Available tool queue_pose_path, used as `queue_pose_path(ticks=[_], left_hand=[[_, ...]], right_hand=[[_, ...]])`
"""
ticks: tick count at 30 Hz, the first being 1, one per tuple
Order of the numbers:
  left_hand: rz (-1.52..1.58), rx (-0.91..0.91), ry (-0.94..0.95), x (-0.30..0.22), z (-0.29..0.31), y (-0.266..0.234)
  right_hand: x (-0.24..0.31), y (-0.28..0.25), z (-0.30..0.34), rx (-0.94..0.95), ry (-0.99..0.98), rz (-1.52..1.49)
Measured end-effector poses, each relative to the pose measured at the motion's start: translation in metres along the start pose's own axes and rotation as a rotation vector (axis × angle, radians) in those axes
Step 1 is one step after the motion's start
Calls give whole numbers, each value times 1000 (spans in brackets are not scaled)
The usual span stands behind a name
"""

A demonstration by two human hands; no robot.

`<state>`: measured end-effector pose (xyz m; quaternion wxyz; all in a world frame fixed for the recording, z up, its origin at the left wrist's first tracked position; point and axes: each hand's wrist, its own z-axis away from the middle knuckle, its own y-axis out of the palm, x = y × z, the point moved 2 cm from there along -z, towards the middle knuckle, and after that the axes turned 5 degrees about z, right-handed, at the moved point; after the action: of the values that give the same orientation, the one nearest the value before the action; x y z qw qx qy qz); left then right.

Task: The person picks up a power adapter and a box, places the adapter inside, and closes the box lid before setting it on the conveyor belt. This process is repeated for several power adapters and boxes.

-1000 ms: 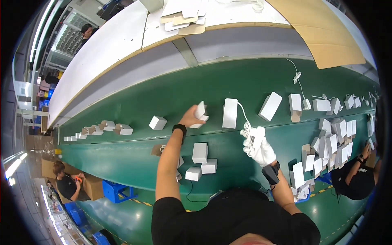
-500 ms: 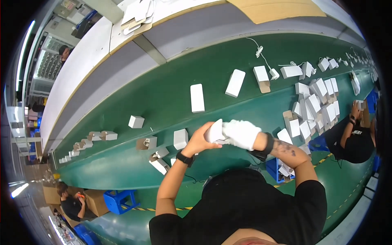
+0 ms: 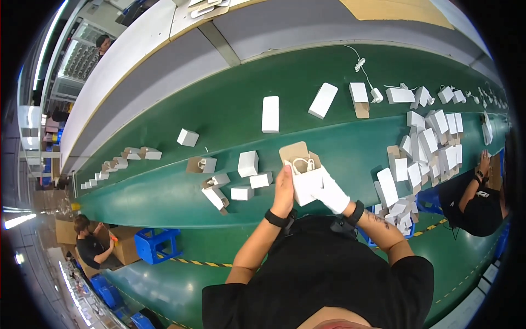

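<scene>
Between my hands, in front of my chest, is an open white carton with its brown inner flap raised. Inside it shows a white cable, apparently coiled. My bare left hand grips the carton's left side. My right hand, in a white glove, is closed against its right side. Left of it on the green bench stand several small white boxes. Two open ones, an upper box and a lower box, have brown flaps; white parts show in or beside them.
A heap of white boxes covers the bench at right, above a blue crate of boxes. Along the green belt lie spaced boxes and a white charger with its cable. A co-worker sits at right, another at lower left near a blue stool.
The white carton has been turned upright, so its open top, raised flap and the cable inside now show. My hands moved slightly lower, and the whole view has shifted a little.
</scene>
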<state>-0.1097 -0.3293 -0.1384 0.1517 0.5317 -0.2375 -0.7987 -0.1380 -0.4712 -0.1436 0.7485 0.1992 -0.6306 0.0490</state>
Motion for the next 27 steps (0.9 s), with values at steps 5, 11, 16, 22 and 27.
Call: queue_pose_path(ticks=[5,11,16,22,27], left_hand=[[-809,-207,547,-8,43,17],[-1689,77,795,-22,60,35],[-1597,271,599,11,68,10],[-1453,50,453,12,81,3],[-508,161,-168,37,81,-17]], right_hand=[[8,9,25,-207,35,95],[-1,1,52,-81,113,412],[-21,-2,73,20,176,506],[-33,-7,83,23,139,292],[-39,-13,87,42,152,307]])
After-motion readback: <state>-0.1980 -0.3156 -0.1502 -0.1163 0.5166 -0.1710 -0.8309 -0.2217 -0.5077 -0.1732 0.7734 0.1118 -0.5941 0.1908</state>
